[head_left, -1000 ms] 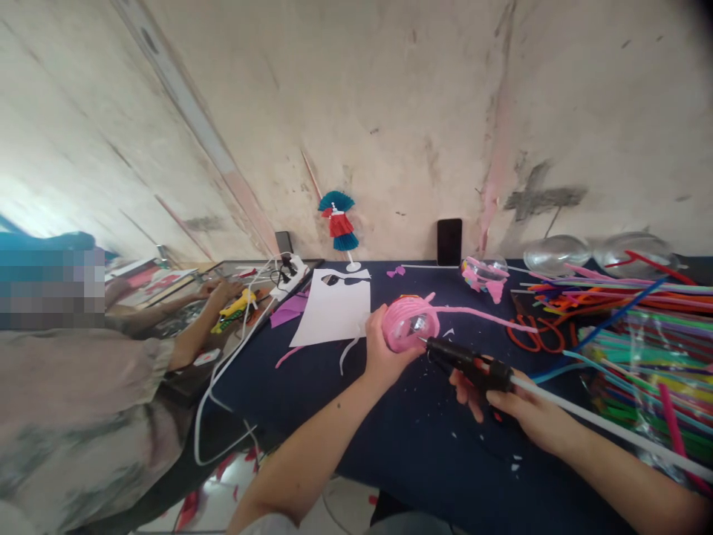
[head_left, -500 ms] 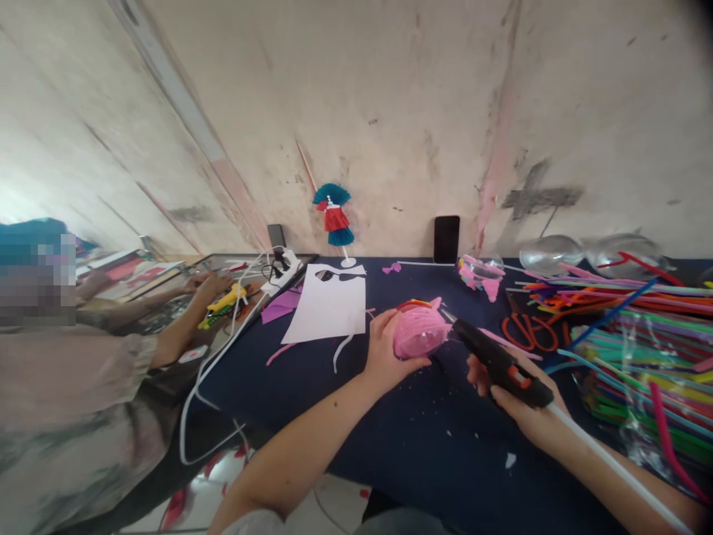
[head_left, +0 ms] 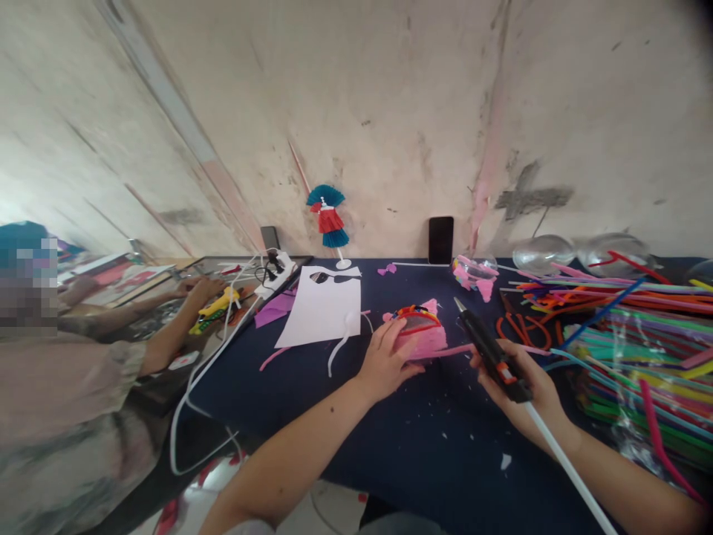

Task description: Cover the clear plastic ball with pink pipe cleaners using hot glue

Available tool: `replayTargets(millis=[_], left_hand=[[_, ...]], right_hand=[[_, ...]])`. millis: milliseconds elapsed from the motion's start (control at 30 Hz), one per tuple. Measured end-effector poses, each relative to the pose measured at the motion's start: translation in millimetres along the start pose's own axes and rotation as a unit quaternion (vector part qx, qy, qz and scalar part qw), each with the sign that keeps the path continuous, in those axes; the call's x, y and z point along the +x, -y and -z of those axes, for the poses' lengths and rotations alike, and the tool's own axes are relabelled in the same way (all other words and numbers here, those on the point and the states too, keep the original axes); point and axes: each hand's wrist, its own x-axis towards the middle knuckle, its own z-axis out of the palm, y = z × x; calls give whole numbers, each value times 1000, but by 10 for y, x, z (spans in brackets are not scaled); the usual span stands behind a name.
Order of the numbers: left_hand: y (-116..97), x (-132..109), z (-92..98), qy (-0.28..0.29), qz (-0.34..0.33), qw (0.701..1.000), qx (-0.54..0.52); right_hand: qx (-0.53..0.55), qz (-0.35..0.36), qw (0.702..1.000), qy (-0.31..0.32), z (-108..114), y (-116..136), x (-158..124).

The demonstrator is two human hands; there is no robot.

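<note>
My left hand [head_left: 386, 358] is closed round a pink fuzzy craft piece [head_left: 428, 342] with a red, yellow and blue curved rim over a clear part. A pink strand runs from the piece toward my right hand [head_left: 515, 383]. That hand grips a black glue gun [head_left: 490, 351] with a red-orange trigger, and its metal tip points up and left, a little apart from the pink piece. A white cord trails from the back of the gun. Beyond the hands lies a second clear and pink piece [head_left: 475, 275].
White paper [head_left: 328, 308] with dark cut-out shapes lies left of centre. Colourful pipe cleaners [head_left: 646, 379] and orange-handled scissors [head_left: 521, 331] are at right. A phone [head_left: 440, 239] leans on the wall. At left, a person's arms are near a yellow glue gun [head_left: 215, 310].
The pink piece has turned in my left hand, showing more of its coloured rim. The black glue gun has swung more upright, away from it. The pink strand now reaches my right hand.
</note>
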Motion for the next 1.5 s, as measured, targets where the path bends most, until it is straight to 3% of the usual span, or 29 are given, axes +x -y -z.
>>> replayTargets(millis=[200,400,533,700,867,1033,1200,1500], left_hand=[[4,-8,-4,32,46,998,23],[7,18,60,53,117,991,31],[-19,44,104,57,129,990,29],[-23,59,105,22,97,994,34],[-57,101,110,-58,18,998,20],[-164,209,179,-84,18,996,-20],[-187,363,260,-20,6,999,-40],[-141,644,344,100,-38,993,40]], right_hand=[[1,-4,999,-36,-7,-17,47],[4,-67,994,-90,-10,-27,140],[32,-93,992,-79,-41,-24,156],[68,-91,993,-44,-77,21,134],[90,-99,991,-20,-112,55,134],[100,-90,991,-22,-145,-48,124],[91,-83,992,-13,-144,-85,128],[71,-31,997,-2,-139,-48,147]])
